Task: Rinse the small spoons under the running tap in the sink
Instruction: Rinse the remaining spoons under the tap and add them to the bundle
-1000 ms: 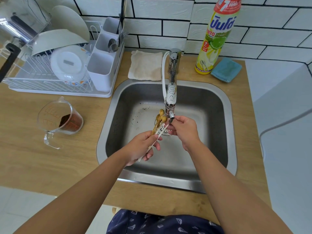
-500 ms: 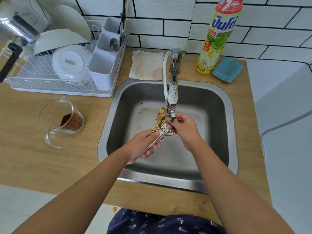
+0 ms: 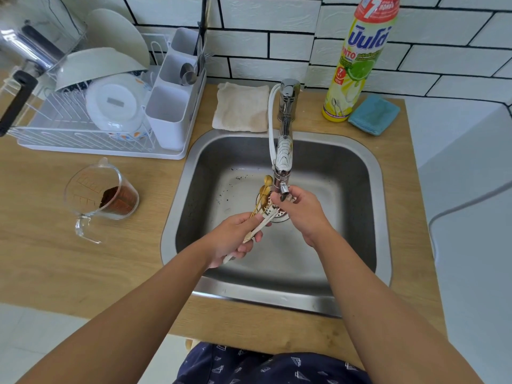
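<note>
Gold-bowled, white-handled small spoons (image 3: 262,202)

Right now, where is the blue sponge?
In the head view the blue sponge lies on the wooden counter, behind the sink's right corner, just right of the yellow dish soap bottle.

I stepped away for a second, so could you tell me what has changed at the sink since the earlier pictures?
Very little. The left hand still grips the bunch of spoons by the handles, bowls up beside the tap. The right hand stays at the spout, working the spoon bowls; they shifted slightly toward it. The measuring cup and dish rack are unmoved.
</note>
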The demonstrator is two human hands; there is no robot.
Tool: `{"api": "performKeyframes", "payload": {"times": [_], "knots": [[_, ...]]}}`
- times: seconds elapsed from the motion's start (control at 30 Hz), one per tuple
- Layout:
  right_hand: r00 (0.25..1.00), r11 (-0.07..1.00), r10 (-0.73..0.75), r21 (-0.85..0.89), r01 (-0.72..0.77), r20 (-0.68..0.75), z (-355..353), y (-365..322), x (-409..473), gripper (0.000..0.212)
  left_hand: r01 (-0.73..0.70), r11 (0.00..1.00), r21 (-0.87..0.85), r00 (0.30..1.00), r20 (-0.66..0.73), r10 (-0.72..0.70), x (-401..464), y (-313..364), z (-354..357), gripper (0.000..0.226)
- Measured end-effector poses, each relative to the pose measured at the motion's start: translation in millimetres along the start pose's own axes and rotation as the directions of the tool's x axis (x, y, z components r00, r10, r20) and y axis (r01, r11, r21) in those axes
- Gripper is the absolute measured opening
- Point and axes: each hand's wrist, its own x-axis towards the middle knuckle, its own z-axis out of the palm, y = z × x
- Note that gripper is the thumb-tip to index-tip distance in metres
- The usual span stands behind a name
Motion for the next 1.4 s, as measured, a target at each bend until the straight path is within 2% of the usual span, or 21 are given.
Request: {"api": "performKeyframes", "payload": {"times": [0.1, 0.23, 0.43, 0.57, 0.63, 0.67, 0.77, 1.0, 1.1, 1.17, 1.27, 1.33, 1.4], "knots": [[1.000, 1.000, 0.022, -0.007, -0.022, -0.011, -2, 0, 1, 0.003, 0.005, 1.000, -0.018, 0.999, -0.041, -0.005, 2, 1, 1, 0.044], [1.000, 0.994, 0.001, -0.109, -0.002, -0.007, -4, -3, 4, 0.004, -0.020, 0.999, 0.045, 0.996, -0.089, 0.024, 3, -1, 5, 0.039], [1.000, 0.969, -0.028, -0.244, 0.027, -0.002, -1, -4, 5, 0.013, -0.017, 0.996, 0.092, 0.998, -0.066, 0.023, 2, -2, 4, 0.041], [0.999, 0.999, 0.021, -0.050, -0.019, 0.040, 2, -3, 6, 0.017, -0.049, 0.986, 0.161, 0.992, -0.107, 0.067, 3, -2, 5, 0.032], [0.998, 0.999, 0.027, 0.024, -0.029, 0.060, 2, -3, 3, 0.011, -0.068, 0.977, 0.201, 0.984, -0.150, 0.100, 6, -2, 7, 0.028], [0.997, 1.000, 0.016, 0.010, -0.016, 0.076, 1, -3, 3, 0.005, -0.074, 0.974, 0.216, 0.981, -0.159, 0.110, 7, -1, 8, 0.027], [0.998, 0.997, 0.007, -0.079, -0.001, 0.067, -3, -4, 3, 0.013, -0.070, 0.980, 0.184, 0.988, -0.125, 0.094, 8, -2, 11, 0.028], [0.999, 0.999, 0.037, -0.031, -0.036, 0.036, 1, -3, 9, 0.015, -0.025, 1.000, 0.008, 0.998, 0.063, 0.025, 1, 1, 8, 0.031], [1.000, 0.997, 0.015, -0.072, -0.014, 0.004, 3, 0, 8, 0.025, 0.000, 0.998, 0.057, 0.997, 0.080, -0.005, -1, 3, 5, 0.029], [0.999, 0.999, 0.004, -0.034, -0.003, 0.034, 2, 0, 7, 0.028, 0.008, 0.996, 0.089, 0.998, 0.068, -0.014, -2, 2, 4, 0.029], [0.997, 0.996, 0.032, 0.078, -0.038, 0.070, 4, -1, 6, 0.012, -0.004, 0.977, 0.211, 1.000, -0.002, 0.005, -2, 0, 5, 0.027], [0.999, 0.997, 0.040, 0.072, -0.042, 0.036, 7, -1, 5, 0.004, -0.025, 0.950, 0.312, 0.999, -0.027, 0.035, -1, 1, 7, 0.025], [0.999, 0.999, 0.033, 0.031, -0.033, 0.007, 7, -3, 5, 0.006, -0.039, 0.955, 0.293, 0.999, -0.017, 0.046, -1, 1, 9, 0.024]]}}
